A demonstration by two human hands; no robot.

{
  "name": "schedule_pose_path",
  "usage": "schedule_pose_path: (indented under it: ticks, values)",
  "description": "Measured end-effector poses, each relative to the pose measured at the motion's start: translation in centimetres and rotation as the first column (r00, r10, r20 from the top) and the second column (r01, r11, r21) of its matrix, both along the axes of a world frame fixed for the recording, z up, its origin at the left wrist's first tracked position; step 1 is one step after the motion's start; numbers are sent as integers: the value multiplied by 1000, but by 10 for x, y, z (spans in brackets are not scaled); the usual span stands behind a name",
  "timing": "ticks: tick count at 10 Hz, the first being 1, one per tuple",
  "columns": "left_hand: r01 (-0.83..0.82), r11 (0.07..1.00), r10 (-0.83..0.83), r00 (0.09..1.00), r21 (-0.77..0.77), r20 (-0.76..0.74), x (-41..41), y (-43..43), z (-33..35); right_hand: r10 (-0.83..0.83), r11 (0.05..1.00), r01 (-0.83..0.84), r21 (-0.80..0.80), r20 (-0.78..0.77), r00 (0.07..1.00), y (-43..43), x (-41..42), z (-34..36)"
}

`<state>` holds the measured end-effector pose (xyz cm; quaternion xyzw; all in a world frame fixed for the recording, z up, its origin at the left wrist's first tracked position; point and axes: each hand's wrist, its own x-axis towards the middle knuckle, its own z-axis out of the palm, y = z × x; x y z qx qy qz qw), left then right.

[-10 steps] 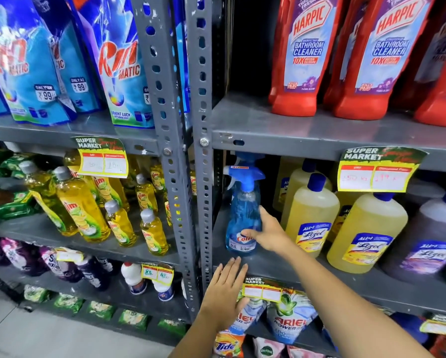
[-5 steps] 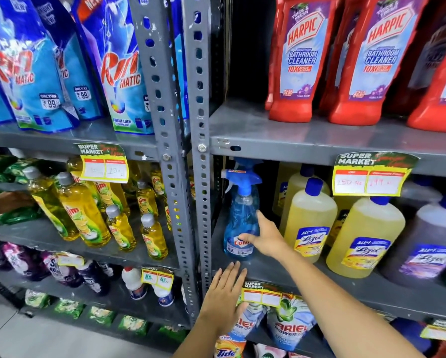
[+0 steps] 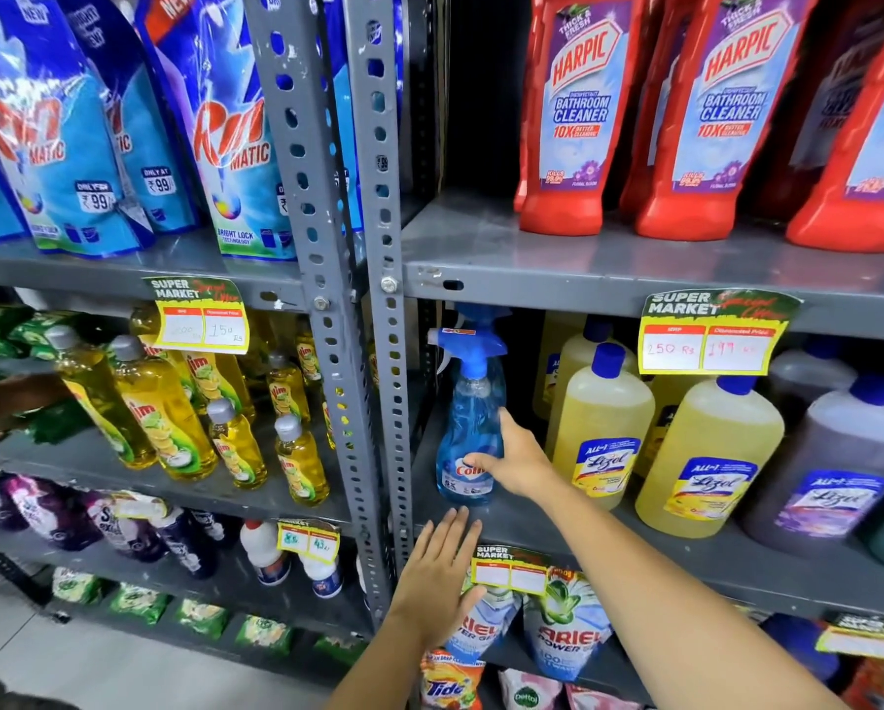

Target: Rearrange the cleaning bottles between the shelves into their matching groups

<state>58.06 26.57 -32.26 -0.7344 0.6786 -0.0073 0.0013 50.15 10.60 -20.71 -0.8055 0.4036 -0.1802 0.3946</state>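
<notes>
Spray bottle (image 3: pixel 468 443) stands on the middle shelf (image 3: pixel 608 545), just beyond the left hand (image 3: pixel 437 581), whose flat, spread fingers (image 3: pixel 455 530) hold nothing; right hand (image 3: pixel 519 461) curls loosely around its lower body; likely full, smooth plastic, top-heavy at the trigger; better gripped at the narrow neck.

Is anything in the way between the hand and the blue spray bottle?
No. The right hand is already on the blue Colin spray bottle, thumb across its label and fingers behind it. The yellow Lizol bottle stands just to the right, close to the wrist. The left hand rests flat at the shelf edge below.
</notes>
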Motion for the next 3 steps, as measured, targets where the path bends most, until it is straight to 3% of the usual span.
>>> schedule_pose_path:
  ticks: [2, 3]
  values:
    - [-15, 1000, 15, 1000, -3, -6, -1, 0, 1, 21, 999, -22, 50, 31, 999, 4, -2, 1]
    - [-26, 1000, 26, 1000, 17, -10, -5, 1, 2, -58, 998, 51, 44, 157, 986, 9, -13, -5]
